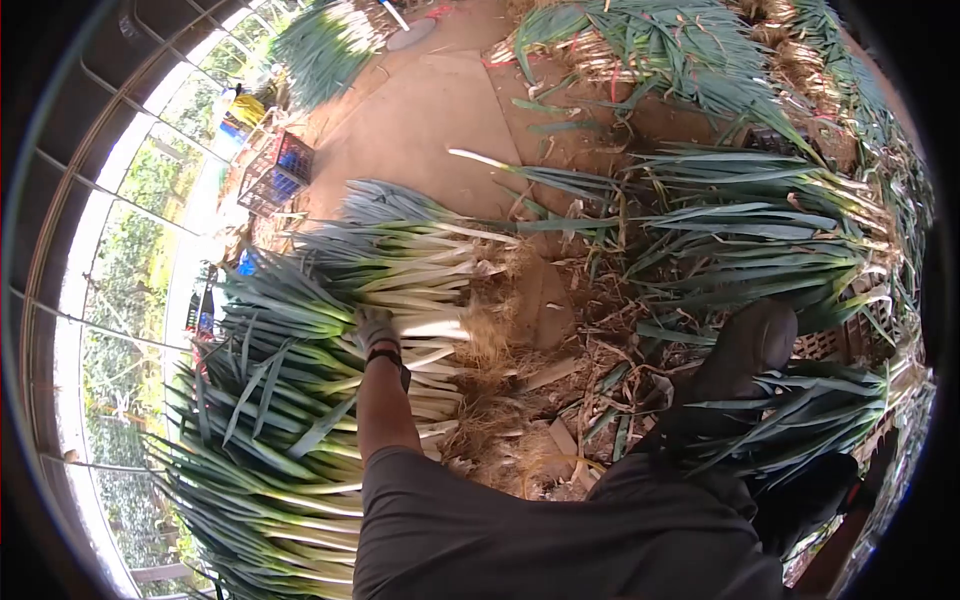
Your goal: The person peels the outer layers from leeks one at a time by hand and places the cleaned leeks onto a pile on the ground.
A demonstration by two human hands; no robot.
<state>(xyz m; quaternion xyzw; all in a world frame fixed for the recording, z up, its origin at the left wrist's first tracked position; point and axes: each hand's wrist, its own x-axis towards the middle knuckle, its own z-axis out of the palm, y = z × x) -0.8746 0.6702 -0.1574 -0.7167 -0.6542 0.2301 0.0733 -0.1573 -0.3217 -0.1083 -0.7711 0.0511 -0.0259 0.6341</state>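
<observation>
My left hand point(375, 328), in a light grey glove with a dark band at the wrist, is closed around a leek point(432, 327) where its white shank meets the green. The leek lies in a long row of leeks point(300, 400), leaves to the left, pale shanks and stringy roots to the right. At the lower right edge, my right hand point(880, 465) is dark and mostly lost in shadow beside a bunch of leeks point(800, 415). Its fingers cannot be made out.
My shoe point(755, 340) stands between the leek piles, near a brown crate point(850, 340). Dry leaf and root scraps point(600, 350) litter the floor. Further leek heaps point(660, 45) lie at the back. A crate point(275, 172) stands by the barred, bright opening at left.
</observation>
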